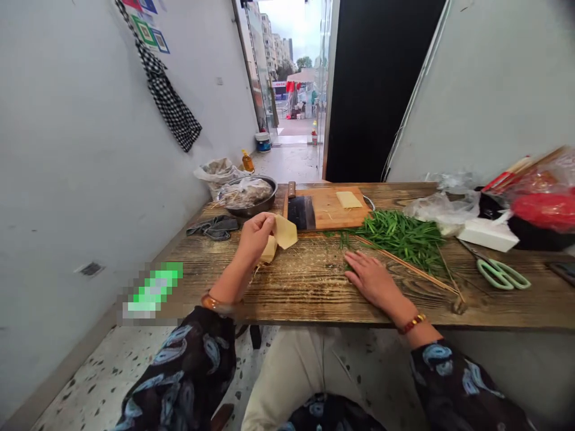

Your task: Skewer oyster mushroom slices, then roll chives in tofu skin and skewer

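Observation:
My left hand (258,234) pinches a thin, pale yellow tofu sheet (286,232) by its edge, raised above the table. Just below it, partly hidden by that hand, more pale yellow sheets (269,250) lie in a small stack. My right hand (367,276) rests flat on the wood, fingers stretched out, by a few loose green bits. Beyond it spreads a heap of cut green chives (399,236), with thin wooden skewers (413,269) along its near side. Another tofu sheet (348,200) lies on the cutting board (330,212), where a cleaver (300,211) rests flat.
A metal bowl with a plastic-wrapped bundle (251,194) stands at the back left, beside a dark grey cloth (214,227). Green-handled scissors (502,274), a white box (489,232) and plastic bags (543,209) lie to the right. The wooden table's (305,299) front edge is close to my body.

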Available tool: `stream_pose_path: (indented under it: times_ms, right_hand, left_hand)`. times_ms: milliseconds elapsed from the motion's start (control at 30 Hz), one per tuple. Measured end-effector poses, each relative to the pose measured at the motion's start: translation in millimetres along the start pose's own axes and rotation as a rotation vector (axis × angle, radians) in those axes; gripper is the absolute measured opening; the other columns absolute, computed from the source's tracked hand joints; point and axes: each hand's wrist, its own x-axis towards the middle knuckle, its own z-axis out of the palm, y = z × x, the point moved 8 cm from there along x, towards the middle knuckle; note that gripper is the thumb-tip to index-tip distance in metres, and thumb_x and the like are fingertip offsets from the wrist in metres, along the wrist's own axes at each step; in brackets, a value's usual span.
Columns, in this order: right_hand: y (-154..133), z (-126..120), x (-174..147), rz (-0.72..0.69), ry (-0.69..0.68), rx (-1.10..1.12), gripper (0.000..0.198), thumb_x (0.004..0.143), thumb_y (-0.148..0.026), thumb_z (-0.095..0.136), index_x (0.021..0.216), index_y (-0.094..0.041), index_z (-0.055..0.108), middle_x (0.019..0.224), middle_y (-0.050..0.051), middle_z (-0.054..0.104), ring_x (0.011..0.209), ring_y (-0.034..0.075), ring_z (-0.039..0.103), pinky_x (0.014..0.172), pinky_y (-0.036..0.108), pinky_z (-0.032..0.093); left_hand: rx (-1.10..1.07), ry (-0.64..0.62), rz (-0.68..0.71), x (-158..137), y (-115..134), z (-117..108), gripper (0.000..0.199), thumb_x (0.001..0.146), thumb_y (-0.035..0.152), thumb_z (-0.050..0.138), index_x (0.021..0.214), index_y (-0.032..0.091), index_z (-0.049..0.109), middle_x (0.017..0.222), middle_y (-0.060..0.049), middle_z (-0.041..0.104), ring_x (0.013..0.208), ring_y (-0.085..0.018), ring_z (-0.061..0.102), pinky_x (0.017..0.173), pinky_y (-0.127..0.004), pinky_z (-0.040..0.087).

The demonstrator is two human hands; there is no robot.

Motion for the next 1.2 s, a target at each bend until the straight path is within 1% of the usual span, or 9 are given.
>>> stream_pose_path:
  times_ms: [100,200,333,400,567,767,967,1100,1200]
  right_hand:
    - [32.4,-13.2,-1.7,0.11,0.08,-0.024,0.04,0.094,-0.033,0.042,0.121,-0.009,0.06,0.13,0.02,0.057,0.126,0.032,0.046,0.102,0.053,0.037]
    - [41.4,-27.9,-7.0,0.144,0.154,0.044,0.04,0.095,-0.032,0.04,0.124,-0.01,0.057,0.131,0.018,0.057,0.122,0.027,0.051,0.102,0.046,0.041]
    - [27.5,-41.6,-15.8,0.121,0.211,0.245,0.04,0.094,-0.031,0.044,0.131,-0.018,0.052,0.128,0.013,0.058,0.12,0.024,0.053,0.101,0.044,0.043]
    - [13.2,-40.4,-19.5,0.062,0.153,0.303,0.041,0.092,-0.029,0.046,0.133,-0.021,0.051,0.128,0.012,0.058,0.119,0.024,0.053,0.101,0.044,0.043]
    - [-26.7,-31.5,-26.7,-0.096,-0.01,0.389,0.042,0.088,-0.025,0.055,0.129,-0.025,0.054,0.123,0.01,0.059,0.113,0.025,0.055,0.096,0.044,0.046]
    - [-67.8,-20.8,-23.0,-0.172,-0.096,0.408,0.026,0.085,-0.02,0.063,0.111,-0.022,0.065,0.108,0.008,0.065,0.102,0.023,0.058,0.088,0.038,0.047]
    - [-51.3,-19.6,10.3,-0.011,0.055,0.42,0.017,0.092,-0.021,0.053,0.089,-0.021,0.069,0.081,0.004,0.067,0.079,0.017,0.062,0.072,0.028,0.047]
    - [-39.8,-44.5,43.6,0.035,0.166,0.414,0.018,0.094,-0.023,0.05,0.096,-0.02,0.068,0.09,0.005,0.069,0.086,0.017,0.062,0.078,0.028,0.047]
    - [-41.6,-68.8,56.0,-0.018,0.219,0.417,0.018,0.094,-0.023,0.051,0.099,-0.021,0.069,0.099,0.006,0.069,0.094,0.017,0.061,0.085,0.03,0.046]
  left_hand:
    - [0.105,-0.092,0.124,-4.7,26.3,40.5,0.027,0.084,0.037,0.051,0.084,0.014,0.064,0.073,-0.001,0.062,0.067,-0.013,0.055,0.064,-0.024,0.046]
    - [0.268,-0.267,0.273,-27.7,38.8,78.8,0.026,0.089,0.032,0.046,0.089,0.015,0.066,0.086,-0.005,0.068,0.081,-0.017,0.061,0.075,-0.029,0.048]
    - [0.465,-0.633,0.454,-89.1,22.9,116.8,0.025,0.091,0.025,0.043,0.091,0.019,0.068,0.102,-0.009,0.069,0.097,-0.02,0.061,0.088,-0.036,0.047]
    - [0.557,-0.72,0.473,-117.3,7.0,120.3,0.027,0.092,0.024,0.042,0.092,0.02,0.068,0.107,-0.009,0.068,0.099,-0.021,0.061,0.089,-0.038,0.048]
    - [0.64,-0.565,0.442,-143.4,-5.9,103.8,0.023,0.089,0.022,0.047,0.097,0.022,0.069,0.117,-0.01,0.065,0.113,-0.024,0.055,0.097,-0.045,0.045]
    - [0.578,-0.56,0.416,-144.5,-0.1,106.1,0.022,0.09,0.021,0.046,0.095,0.021,0.067,0.102,-0.008,0.069,0.097,-0.02,0.061,0.093,-0.041,0.046]
    - [0.461,-0.449,0.285,-101.9,-3.1,109.9,0.022,0.09,0.027,0.046,0.086,0.02,0.066,0.088,-0.005,0.071,0.085,-0.018,0.064,0.079,-0.031,0.05]
    - [0.408,-0.279,0.25,-56.5,20.1,105.6,0.024,0.087,0.033,0.049,0.087,0.019,0.069,0.092,-0.005,0.073,0.084,-0.019,0.066,0.077,-0.031,0.052]
    - [0.402,-0.225,0.357,-48.4,43.2,101.5,0.022,0.087,0.032,0.05,0.092,0.022,0.068,0.102,-0.005,0.072,0.095,-0.02,0.066,0.088,-0.035,0.051]
